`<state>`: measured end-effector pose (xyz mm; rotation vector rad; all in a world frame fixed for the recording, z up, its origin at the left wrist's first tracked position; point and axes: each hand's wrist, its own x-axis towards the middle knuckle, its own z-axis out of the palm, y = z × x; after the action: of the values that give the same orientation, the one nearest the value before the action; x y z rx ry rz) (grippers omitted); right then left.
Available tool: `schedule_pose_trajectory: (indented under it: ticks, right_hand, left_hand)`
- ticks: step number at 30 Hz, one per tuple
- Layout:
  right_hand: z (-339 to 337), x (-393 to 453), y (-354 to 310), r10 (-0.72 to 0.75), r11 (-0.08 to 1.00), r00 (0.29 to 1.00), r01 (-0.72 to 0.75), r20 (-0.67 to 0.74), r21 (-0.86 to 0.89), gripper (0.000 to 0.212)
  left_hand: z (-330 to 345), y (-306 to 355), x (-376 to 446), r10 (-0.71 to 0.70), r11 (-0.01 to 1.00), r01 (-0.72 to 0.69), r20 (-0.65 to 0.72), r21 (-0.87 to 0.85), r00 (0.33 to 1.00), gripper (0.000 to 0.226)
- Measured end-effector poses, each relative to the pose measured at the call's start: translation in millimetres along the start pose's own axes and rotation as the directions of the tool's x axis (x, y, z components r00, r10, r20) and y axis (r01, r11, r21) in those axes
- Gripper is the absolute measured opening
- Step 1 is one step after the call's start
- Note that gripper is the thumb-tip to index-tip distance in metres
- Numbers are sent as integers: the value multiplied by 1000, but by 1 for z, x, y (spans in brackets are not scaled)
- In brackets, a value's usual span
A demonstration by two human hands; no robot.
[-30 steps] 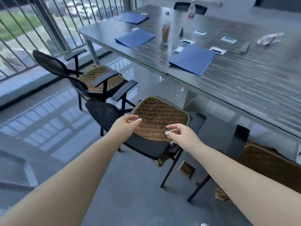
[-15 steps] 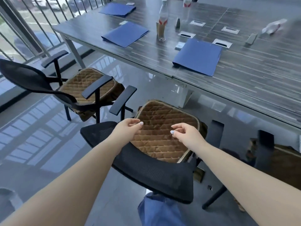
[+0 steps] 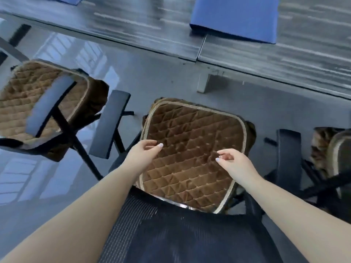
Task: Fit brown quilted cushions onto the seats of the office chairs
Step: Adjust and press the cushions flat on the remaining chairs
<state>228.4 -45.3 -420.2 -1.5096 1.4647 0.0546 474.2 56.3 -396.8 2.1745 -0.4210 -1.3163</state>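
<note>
Brown quilted cushion flat on seat of middle office chair, past its near mesh back. Left hand over cushion's left edge, fingers loosely curled, gripping nothing. Right hand above right half, thumb and forefinger nearly meeting, nothing pinched. Second cushion on left chair. Blue folder on far table.

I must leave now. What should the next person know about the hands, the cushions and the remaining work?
Left hand: over the middle cushion, fingers loosely curled, holding nothing.
Right hand: the same, over the cushion's right part.
Middle cushion lies flat on its seat, in front of the mesh backrest.
Left chair's cushion is on its seat.
Right chair's cushion is only partly in view; check its fit.
</note>
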Motion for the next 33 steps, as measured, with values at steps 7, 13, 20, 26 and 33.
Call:
schedule_pose_trajectory:
  ticks: [7,13,20,26,33]
  right_hand:
    - [29,91,69,250,956,966,-257,-65,-142,70]
    - [47,141,108,296,904,903,-371,-313,-214,97]
    - [50,142,107,354,871,886,-429,-299,-240,104]
    - [53,138,106,365,867,875,-444,-320,-226,102]
    - [65,134,107,475,838,818,-533,-323,-117,101]
  left_hand:
    - [33,-25,128,49,944,-73,81,322,995,90]
    - [32,-51,201,101,825,-61,-41,562,994,102]
    - [32,-43,227,52,763,-44,8,645,999,113]
    - [35,-41,228,92,732,-71,4,678,996,113]
    - [40,-42,225,63,725,-40,-8,688,998,113]
